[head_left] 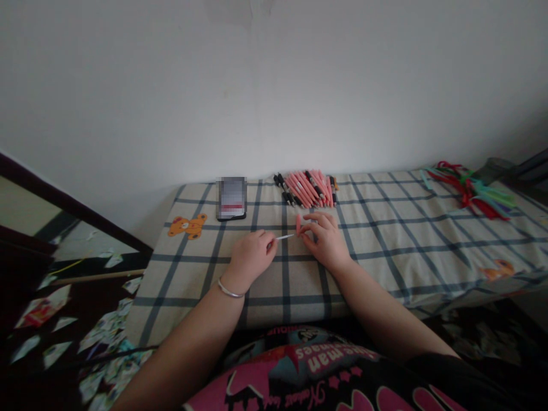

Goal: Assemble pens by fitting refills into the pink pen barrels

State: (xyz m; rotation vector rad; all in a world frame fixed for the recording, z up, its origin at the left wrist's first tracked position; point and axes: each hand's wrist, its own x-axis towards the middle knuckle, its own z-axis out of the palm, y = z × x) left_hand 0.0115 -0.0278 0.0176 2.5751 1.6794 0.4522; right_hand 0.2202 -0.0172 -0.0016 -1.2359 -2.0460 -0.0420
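Over the checked cloth, my left hand [256,255] is closed around one end of a thin white pen refill [285,236], whose other end points right. Close to that tip, my right hand [324,238] pinches a short pink pen barrel [298,224] between thumb and fingers, holding it roughly lengthwise away from me. The refill and the barrel look apart, with a small gap. Beyond my hands, near the wall, lies a pile of pink pens [306,188] with black grips.
A phone [232,200] with a blurred screen lies at the back left of the checked cloth [274,285]. Coloured strips [475,194] are heaped at the far right. The wall [274,103] borders the back edge. Paper scraps [107,337] litter the floor at left.
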